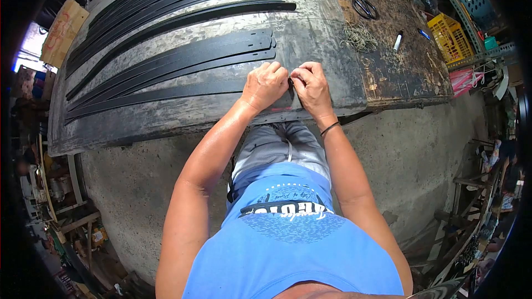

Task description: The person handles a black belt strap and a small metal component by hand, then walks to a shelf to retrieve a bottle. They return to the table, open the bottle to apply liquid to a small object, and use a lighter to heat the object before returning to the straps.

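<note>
In the head view, the person's left hand (265, 86) is at the right end of the nearest black strap (194, 88), its grip curled narrow; whether it pinches the strap is hidden. The right hand (312, 87), with a dark band (330, 128) at the wrist, is just beside it, thumb and fingers drawn together; what this grip holds is too small to tell. The nearest strap lies along the front of the tabletop (313, 36). Beyond it are more black straps (205, 46), fanned in groups, some with slotted ends. To the right lie tangled thread (359, 37), black scissors (364, 8), and a white marker (398, 41).
</note>
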